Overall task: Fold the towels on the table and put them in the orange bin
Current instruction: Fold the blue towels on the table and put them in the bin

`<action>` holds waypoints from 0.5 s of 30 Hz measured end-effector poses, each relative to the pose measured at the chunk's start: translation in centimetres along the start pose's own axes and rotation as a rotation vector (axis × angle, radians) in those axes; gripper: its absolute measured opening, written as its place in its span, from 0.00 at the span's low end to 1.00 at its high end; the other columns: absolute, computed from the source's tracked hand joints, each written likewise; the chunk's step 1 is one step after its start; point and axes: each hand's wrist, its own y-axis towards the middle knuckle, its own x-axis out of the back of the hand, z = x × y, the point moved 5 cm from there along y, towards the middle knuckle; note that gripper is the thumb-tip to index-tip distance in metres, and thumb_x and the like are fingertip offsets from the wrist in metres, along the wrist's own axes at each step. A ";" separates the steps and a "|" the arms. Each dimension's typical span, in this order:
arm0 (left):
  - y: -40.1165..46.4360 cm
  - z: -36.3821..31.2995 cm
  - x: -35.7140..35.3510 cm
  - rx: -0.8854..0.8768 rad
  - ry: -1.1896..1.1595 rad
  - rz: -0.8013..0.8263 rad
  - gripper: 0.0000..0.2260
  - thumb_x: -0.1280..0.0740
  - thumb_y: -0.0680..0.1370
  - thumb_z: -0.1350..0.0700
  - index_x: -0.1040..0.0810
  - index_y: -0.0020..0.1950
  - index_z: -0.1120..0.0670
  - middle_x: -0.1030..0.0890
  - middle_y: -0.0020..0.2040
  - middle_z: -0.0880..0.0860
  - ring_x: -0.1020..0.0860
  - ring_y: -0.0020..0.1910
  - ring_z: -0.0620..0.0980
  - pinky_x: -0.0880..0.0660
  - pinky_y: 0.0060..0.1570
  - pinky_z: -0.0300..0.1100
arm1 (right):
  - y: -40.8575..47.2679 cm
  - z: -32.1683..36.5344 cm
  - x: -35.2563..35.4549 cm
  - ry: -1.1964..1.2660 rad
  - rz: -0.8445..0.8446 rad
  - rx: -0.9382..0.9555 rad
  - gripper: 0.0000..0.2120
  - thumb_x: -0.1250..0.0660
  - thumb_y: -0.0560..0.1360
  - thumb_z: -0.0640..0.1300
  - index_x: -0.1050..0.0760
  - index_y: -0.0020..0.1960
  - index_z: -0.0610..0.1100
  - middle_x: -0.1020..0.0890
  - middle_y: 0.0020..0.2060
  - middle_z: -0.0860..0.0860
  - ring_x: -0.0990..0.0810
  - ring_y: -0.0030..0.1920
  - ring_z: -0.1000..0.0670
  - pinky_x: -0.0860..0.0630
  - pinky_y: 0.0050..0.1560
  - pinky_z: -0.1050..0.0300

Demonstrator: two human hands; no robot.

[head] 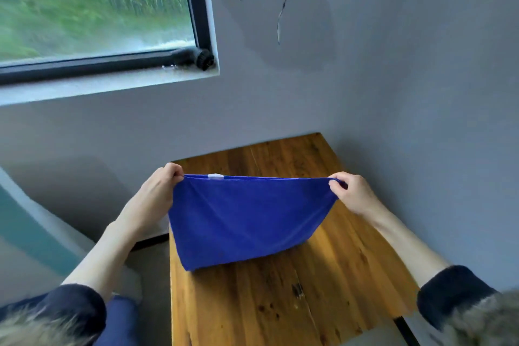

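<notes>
**Blue towel held up, fold not finished**

The left hand (157, 191) and the right hand (351, 194) each pinch one top corner of the soft blue cloth towel (247, 219). It hangs doubled above the brown wooden bench (351, 275), its lower edge touching the wood. Further folding is left, I judge. No orange bin is visible.
</notes>
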 end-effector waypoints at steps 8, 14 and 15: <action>-0.9 -0.8 3.5 0.043 -0.050 -0.066 0.07 0.40 0.80 0.55 0.30 0.42 0.52 0.25 0.37 0.47 0.27 0.38 0.50 0.35 0.39 0.40 | 2.9 1.8 3.1 0.274 0.045 0.032 0.12 0.33 0.75 0.39 0.19 0.37 0.51 0.16 0.35 0.57 0.19 0.39 0.59 0.25 0.46 0.62; -1.1 -2.1 5.1 0.014 -0.088 -0.170 0.08 0.33 0.77 0.55 0.24 0.39 0.55 0.22 0.34 0.51 0.27 0.32 0.48 0.32 0.34 0.34 | 4.1 1.8 3.9 0.377 0.002 0.042 0.09 0.33 0.74 0.37 0.19 0.40 0.48 0.16 0.37 0.53 0.20 0.40 0.55 0.25 0.48 0.60; -1.0 -2.4 5.4 0.028 -0.140 -0.205 0.09 0.32 0.76 0.56 0.25 0.36 0.53 0.23 0.31 0.51 0.28 0.30 0.44 0.33 0.32 0.31 | 4.3 1.8 4.1 0.433 -0.007 0.032 0.08 0.33 0.75 0.36 0.19 0.41 0.46 0.16 0.38 0.50 0.20 0.41 0.52 0.25 0.49 0.58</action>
